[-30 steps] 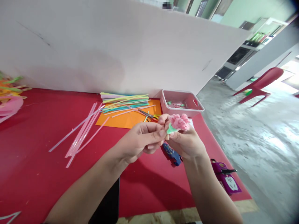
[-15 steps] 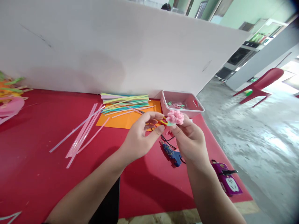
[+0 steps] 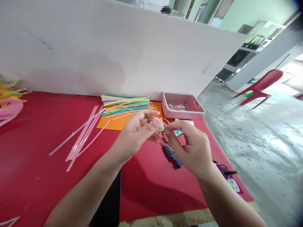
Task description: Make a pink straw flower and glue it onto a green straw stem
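My left hand [image 3: 137, 134] pinches a small pink craft flower [image 3: 159, 125] between thumb and fingers, above the red table. The flower's pale green base faces right. At that base the thumb and index finger of my right hand [image 3: 190, 143] are closed together; whether they grip it or only touch it is hard to tell. A blue glue gun [image 3: 172, 156] lies on the table below, partly covered by my right hand. Behind the flower, a yellow loop [image 3: 165, 120], perhaps a scissors handle, shows in part.
Several coloured strips [image 3: 125, 104] lie on an orange sheet [image 3: 107, 123]. Pink strips [image 3: 82, 138] are to the left. A pink basket [image 3: 182, 110] with small pieces stands at the back right, by a white partition [image 3: 94, 47]. A purple power socket [image 3: 230, 181] sits near the right edge.
The flower has passed from my right hand to my left and turned so its green base points right. My right hand's fingertips have come to the base.
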{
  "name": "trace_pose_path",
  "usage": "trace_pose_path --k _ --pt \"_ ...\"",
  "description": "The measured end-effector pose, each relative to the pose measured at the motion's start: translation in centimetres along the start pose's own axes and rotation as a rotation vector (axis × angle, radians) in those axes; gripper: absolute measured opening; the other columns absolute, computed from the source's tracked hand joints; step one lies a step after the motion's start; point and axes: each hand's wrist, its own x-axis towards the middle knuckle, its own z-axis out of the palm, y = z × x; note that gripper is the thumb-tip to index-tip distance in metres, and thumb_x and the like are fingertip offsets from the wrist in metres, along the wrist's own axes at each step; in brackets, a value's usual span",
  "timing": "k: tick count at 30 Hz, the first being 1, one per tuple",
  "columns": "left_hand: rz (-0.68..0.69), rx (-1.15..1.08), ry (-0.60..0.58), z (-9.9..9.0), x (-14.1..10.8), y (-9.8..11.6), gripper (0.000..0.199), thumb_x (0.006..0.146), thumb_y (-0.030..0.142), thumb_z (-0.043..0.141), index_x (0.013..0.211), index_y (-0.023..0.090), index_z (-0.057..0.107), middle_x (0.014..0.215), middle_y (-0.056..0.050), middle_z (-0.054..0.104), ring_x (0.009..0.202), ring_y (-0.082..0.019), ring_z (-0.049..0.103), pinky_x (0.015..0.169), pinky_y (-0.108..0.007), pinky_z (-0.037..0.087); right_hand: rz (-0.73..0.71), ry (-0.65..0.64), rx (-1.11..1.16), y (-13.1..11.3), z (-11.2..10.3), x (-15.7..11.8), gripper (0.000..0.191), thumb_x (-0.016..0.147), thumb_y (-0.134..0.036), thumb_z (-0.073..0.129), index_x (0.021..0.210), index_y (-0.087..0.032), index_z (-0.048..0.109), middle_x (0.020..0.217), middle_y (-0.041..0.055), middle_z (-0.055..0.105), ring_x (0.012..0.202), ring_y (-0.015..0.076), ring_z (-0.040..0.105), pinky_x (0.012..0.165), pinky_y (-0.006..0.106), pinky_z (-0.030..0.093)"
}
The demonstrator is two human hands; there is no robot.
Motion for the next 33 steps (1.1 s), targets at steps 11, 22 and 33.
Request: trace_pose_path --k 11,22,33 --pt "0.0 -0.032 0.007 -0.31 0.03 0.04 0.022 0.087 0.038 0.069 0.102 0.022 0.065 0.08 0.002 0.061 0.062 -0.011 0.066 0.049 -0.019 0.055 -0.188 0.071 -0.033 0.25 0.0 0.24 0.014 0.085 -0.008 0.066 0.089 -0.021 0.067 0.087 0.0032 0.075 0.082 0.0183 0.069 0.079 0.037 0.051" --pt "0.088 0.031 -0.007 -0.28 -0.1 -0.18 0.015 0.09 0.035 0.066 0.093 0.021 0.065 0.075 0.002 0.063 0.055 -0.006 0.056 0.054 -0.018 0.053 -0.119 -0.006 0.023 0.47 0.3 -0.56 0.011 0.087 -0.017 0.067 0.097 -0.021 0.068 0.088 0.0036 0.076 0.081 0.0186 0.069 0.074 0.035 0.051" --pt "0.123 0.083 -0.039 0.01 -0.31 -0.02 0.018 0.094 0.039 0.06 0.094 0.021 0.06 0.071 0.004 0.062 0.055 -0.006 0.055 0.053 -0.016 0.05 0.079 -0.139 0.226 0.02 -0.23 -0.57 0.007 0.089 -0.018 0.066 0.091 -0.021 0.071 0.083 0.0 0.074 0.077 0.0132 0.064 0.071 0.029 0.048"
